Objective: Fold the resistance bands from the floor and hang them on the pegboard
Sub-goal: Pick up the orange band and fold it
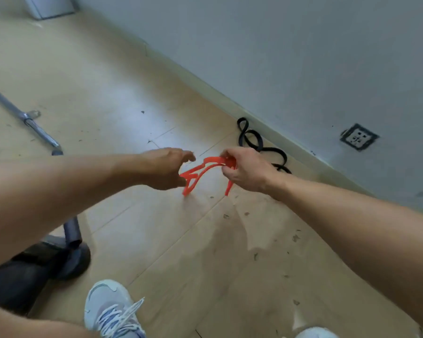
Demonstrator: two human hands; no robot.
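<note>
An orange resistance band (200,170) hangs in loops between my hands above the wooden floor. My right hand (244,168) grips one bunched end of it, fingers curled round the strands. My left hand (167,167) sits at the band's other end, with the thumb side touching the loops and the fingers loosely curved; whether it pinches the band is hidden. A black resistance band (254,142) lies coiled on the floor by the baseboard, just beyond my right hand. The pegboard is out of view.
A grey wall with a socket plate (358,137) runs diagonally on the right. A metal bar (27,119) lies on the floor at the left. A dark equipment base (59,254) stands near my pale sneaker (112,311).
</note>
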